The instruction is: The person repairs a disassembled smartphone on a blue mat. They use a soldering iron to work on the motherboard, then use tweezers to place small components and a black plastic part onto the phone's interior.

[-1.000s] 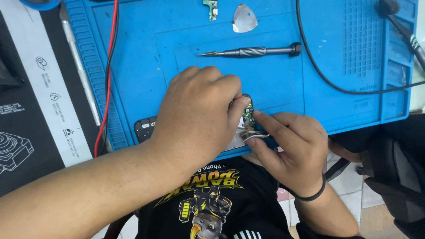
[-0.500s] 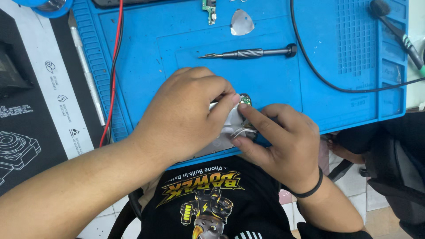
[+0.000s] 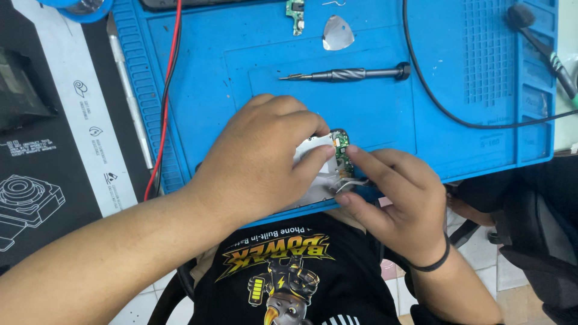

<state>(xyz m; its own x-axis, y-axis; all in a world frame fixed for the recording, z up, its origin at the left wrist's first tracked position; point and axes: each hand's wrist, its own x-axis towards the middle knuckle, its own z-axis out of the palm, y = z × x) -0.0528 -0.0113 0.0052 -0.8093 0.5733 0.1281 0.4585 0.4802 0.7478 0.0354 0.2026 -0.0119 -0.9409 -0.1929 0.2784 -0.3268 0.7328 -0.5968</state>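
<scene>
Hands at near edge of blue repair mat (image 3: 373,120): left hand (image 3: 259,162) clamped over silver device (image 3: 316,150), steadying it; right hand (image 3: 391,198) fingertips pinching small green circuit board (image 3: 342,143) at its edge. Screwdriver (image 3: 346,74) lies apart, mid-mat.

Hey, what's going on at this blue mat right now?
A person is working with both bare hands at the near edge of a blue work mat. The left hand covers and steadies a small silvery device, while the right hand pinches a small green circuit board at its top corner. Farther up the mat lie a precision screwdriver, a metal pick and another small green board. A red wire and a black cable run across it.
</scene>
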